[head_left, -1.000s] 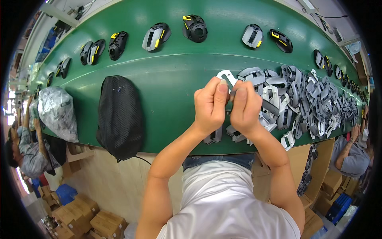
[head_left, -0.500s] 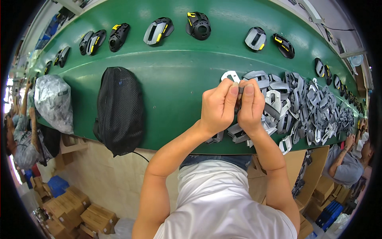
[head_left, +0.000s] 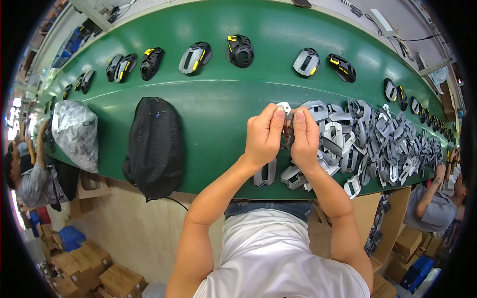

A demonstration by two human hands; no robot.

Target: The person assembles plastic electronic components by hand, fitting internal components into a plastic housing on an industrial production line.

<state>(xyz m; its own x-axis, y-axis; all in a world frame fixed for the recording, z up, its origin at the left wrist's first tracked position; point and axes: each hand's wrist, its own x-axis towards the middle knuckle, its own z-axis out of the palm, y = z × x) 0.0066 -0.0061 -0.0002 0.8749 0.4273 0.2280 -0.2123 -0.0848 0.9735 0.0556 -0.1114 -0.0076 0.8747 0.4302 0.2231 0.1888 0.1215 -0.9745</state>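
Left hand (head_left: 263, 135) and right hand (head_left: 304, 137) pinch one grey part (head_left: 289, 116), thumbs uppermost. I count one black bag (head_left: 156, 149) to their left.

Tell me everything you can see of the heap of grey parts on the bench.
The heap of grey parts is a loose jumble of hard, plastic-looking pieces, dull grey to silvery, many framing an elongated opening. They overlap at varied angles. It rests on the green bench, trailing toward the far right. The person's right hand overlaps its left side in view; contact cannot be told.
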